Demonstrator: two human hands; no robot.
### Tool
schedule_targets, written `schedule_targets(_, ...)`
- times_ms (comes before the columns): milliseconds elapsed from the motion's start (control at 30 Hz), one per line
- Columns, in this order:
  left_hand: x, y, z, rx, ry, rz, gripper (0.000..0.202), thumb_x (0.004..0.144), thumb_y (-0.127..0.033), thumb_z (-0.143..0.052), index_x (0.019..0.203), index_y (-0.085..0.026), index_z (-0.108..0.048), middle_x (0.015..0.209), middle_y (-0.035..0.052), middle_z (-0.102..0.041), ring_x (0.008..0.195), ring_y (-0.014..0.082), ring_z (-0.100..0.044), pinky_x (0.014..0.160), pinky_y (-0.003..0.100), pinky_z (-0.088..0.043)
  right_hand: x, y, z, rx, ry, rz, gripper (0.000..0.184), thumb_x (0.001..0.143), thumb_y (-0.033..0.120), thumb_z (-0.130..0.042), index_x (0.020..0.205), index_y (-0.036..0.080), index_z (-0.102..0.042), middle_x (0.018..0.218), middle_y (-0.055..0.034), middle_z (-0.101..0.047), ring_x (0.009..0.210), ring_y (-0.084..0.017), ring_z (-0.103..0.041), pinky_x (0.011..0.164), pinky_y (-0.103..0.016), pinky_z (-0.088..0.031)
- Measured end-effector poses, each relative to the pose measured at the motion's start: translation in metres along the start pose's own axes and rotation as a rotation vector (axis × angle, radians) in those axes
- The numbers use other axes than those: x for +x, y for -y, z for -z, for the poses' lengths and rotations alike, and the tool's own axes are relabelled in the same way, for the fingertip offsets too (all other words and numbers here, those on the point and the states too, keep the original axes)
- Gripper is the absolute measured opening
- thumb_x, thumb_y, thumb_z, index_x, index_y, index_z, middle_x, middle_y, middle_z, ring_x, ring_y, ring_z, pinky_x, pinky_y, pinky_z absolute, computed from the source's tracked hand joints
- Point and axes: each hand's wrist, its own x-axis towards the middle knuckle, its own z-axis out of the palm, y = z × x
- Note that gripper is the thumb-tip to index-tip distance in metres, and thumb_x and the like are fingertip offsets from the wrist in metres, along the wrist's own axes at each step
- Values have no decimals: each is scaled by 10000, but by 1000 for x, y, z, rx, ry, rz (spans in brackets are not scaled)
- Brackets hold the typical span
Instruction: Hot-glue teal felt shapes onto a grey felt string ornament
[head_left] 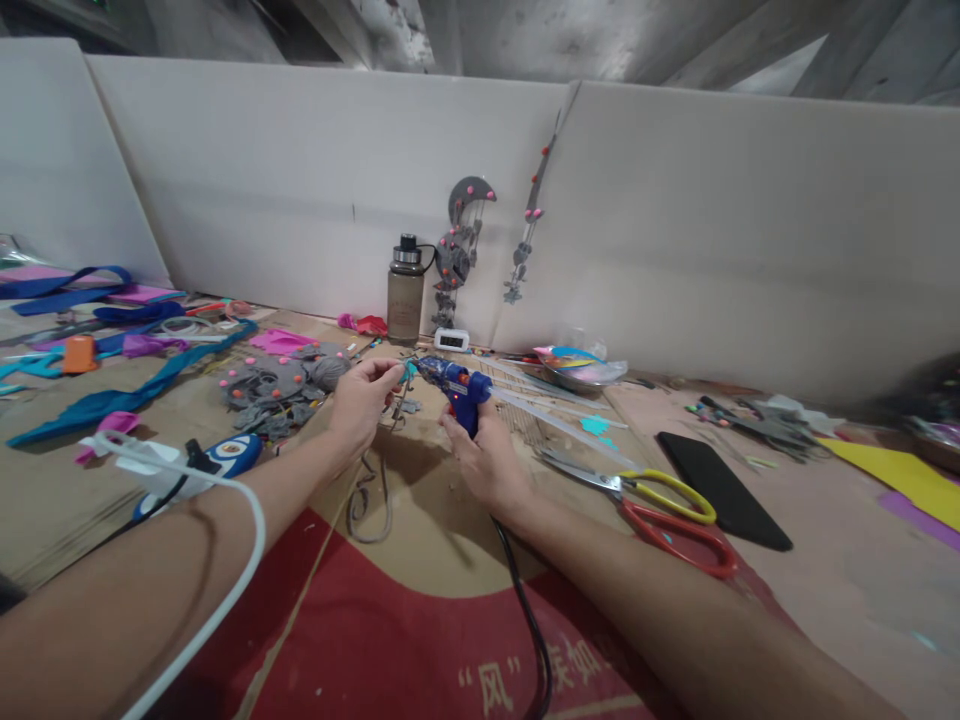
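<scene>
My right hand (pixel 486 460) is wrapped round the grip of a blue hot glue gun (pixel 456 386). Its nozzle points left and its black cord (pixel 525 610) trails back toward me. My left hand (pixel 361 400) pinches a small teal felt piece (pixel 407 372) right at the nozzle tip. A grey felt strip (pixel 369 498) hangs from that piece and loops on the cardboard below. Both hands hover just above the cardboard-covered table (pixel 420 540).
Yellow-and-red scissors (pixel 652 500) and a black phone (pixel 721 488) lie to the right. Glue sticks (pixel 547 405), a bowl of scraps (pixel 581 368), a water bottle (pixel 405 290) and a small clock (pixel 451 340) stand behind. Grey felt pieces (pixel 281 390) and blue strips (pixel 112 398) lie left.
</scene>
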Motion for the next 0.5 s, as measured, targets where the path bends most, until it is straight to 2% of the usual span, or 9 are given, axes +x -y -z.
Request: schedule_targets(500, 0, -2, -1, -9, -1, 2, 275, 616, -378, -745, 724, -152, -631, 597, -14, -567, 509, 82, -480, 459, 204, -327, -2, -1, 1, -27, 6, 22, 217, 828, 320, -494, 994, 184, -523, 849, -54, -610, 731, -181, -551, 697, -320, -453)
